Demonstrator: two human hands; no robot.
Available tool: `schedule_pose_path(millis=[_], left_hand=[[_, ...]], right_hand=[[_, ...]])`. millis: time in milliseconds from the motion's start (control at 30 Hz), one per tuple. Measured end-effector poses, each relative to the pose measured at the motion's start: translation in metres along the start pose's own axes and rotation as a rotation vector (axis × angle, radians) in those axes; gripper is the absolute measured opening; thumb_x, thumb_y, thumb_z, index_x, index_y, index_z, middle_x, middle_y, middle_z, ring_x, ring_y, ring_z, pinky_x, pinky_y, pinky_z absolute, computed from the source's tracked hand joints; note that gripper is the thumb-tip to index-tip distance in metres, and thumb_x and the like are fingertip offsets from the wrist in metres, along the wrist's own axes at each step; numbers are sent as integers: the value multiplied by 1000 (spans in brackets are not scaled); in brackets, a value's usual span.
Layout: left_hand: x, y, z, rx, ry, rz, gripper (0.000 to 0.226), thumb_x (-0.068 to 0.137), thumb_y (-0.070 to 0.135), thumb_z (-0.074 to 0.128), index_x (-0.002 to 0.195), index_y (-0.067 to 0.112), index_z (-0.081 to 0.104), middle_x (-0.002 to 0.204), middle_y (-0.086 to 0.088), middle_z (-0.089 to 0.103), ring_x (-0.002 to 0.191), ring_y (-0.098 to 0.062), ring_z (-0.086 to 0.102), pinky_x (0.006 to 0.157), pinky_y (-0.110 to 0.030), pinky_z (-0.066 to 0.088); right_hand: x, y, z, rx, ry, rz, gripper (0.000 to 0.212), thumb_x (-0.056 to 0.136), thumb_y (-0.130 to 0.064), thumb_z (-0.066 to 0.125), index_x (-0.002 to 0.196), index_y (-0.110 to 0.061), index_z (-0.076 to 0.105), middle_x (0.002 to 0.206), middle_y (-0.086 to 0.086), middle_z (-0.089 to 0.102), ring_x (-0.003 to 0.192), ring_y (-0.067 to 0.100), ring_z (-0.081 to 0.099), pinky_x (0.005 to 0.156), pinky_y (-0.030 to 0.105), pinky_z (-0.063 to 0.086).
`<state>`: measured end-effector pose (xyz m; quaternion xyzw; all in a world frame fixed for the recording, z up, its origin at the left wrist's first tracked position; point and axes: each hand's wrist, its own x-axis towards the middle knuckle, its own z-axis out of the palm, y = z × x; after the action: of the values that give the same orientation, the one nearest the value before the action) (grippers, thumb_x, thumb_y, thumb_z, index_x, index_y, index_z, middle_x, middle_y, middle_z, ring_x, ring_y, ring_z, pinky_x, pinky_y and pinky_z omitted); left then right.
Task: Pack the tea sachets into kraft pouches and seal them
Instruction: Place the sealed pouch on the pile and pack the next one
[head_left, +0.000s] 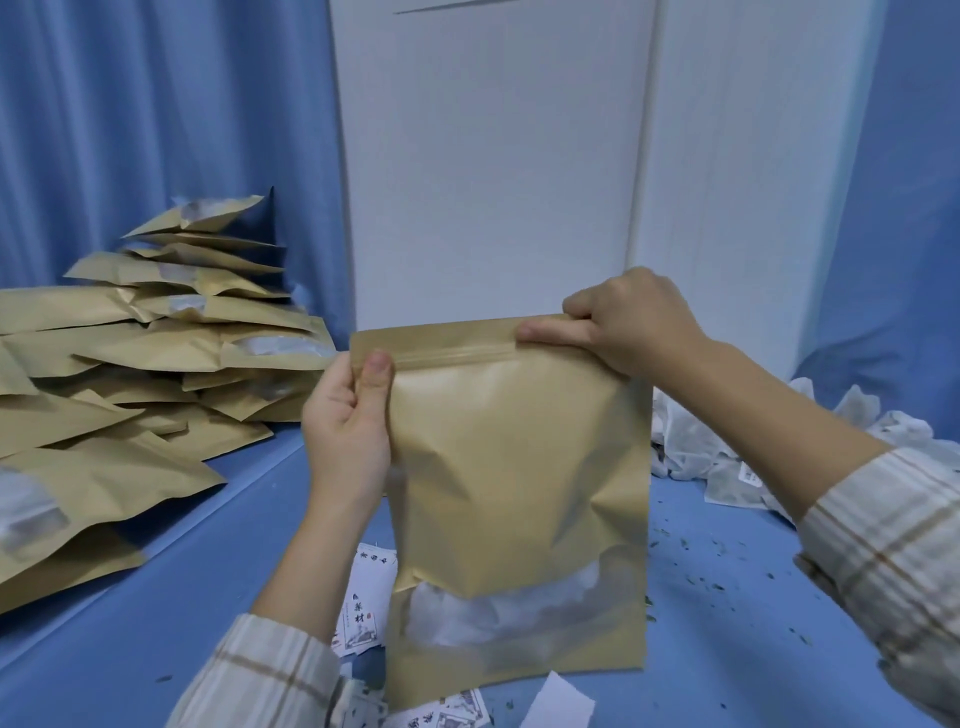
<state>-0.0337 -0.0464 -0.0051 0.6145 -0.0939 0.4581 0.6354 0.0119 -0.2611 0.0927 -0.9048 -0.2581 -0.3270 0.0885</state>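
While the upright kraft pouch (519, 467) stands between them, left hand (348, 415) and right hand (623, 322) pinch opposite ends of its horizontal zip strip (452, 356).

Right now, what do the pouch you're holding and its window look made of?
Pouch: matte tan kraft paper, judging by its dull, sharp creases. Window: probably frosted plastic film, since white contents show through hazily.

Printed paper labels (363, 608) lying just below the left hand (348, 426), partly behind the kraft pouch (519, 493), carry black Chinese characters; "茶" and "材" can be read, the rest is too blurred.
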Motion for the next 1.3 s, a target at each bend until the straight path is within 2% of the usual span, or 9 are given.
schedule_pose_path(millis=[167,300,433,500,633,933,1067,1167,1300], left_hand=[[-3,0,12,-10,-40,4,33,99,25,48,82,-2,51,77,-5,51,72,-9,45,65,-29,37],[-7,5,25,-28,-40,-39,26,97,32,51,75,16,50,65,12,53,61,-1,46,58,-21,39],[-6,-5,5,-188,-273,-318,47,63,33,85,99,15,59,79,7,73,66,-6,67,53,-16,48],[-14,-11,2,-136,-344,-420,47,51,28,89,91,17,67,87,1,75,71,-8,70,54,-16,50],[-10,-19,-3,-161,-211,-450,25,52,32,79,73,20,74,79,1,75,69,-10,70,57,-19,52],[3,-14,8,-133,-176,-375,19,60,28,78,70,15,69,63,7,70,56,-4,63,50,-14,46],[4,-15,8,-214,-110,-415,19,63,26,76,77,16,69,71,6,73,63,-6,67,54,-16,50],[8,-18,0,-367,-4,-499,18,70,25,73,87,19,69,83,5,75,74,-8,70,61,-22,56],[6,-24,-4,-403,66,-602,17,82,25,70,97,18,68,93,6,74,81,-9,71,62,-24,57]], right_hand=[[6,-6,7,-138,2,-42,75,61,-83,7,52,-15,37,54,-1,48,59,18,45,50,29,22],[10,-46,31,-174,252,-99,66,83,-71,36,50,-15,30,52,6,41,60,22,37,56,28,21],[15,-48,37,-108,288,-11,65,83,-69,41,50,-14,32,51,4,39,59,23,41,56,28,23],[18,-43,40,-76,280,54,67,82,-72,36,49,-14,31,53,0,43,62,22,45,56,28,26],[10,-23,44,-6,300,175,67,84,-70,33,48,-14,32,50,0,44,64,26,53,55,29,27],[5,24,47,142,393,417,73,89,-68,27,41,-12,21,36,-2,27,43,12,32,46,29,20],[1,39,61,488,408,520,54,84,-71,36,57,-24,41,55,-11,47,53,2,47,50,23,31],[-19,41,72,1101,144,536,59,69,-76,52,97,-25,59,87,-13,66,64,-1,65,49,17,48],[-57,44,103,1316,-298,426,45,69,-59,68,98,-26,70,95,-5,72,87,12,69,68,24,54]])
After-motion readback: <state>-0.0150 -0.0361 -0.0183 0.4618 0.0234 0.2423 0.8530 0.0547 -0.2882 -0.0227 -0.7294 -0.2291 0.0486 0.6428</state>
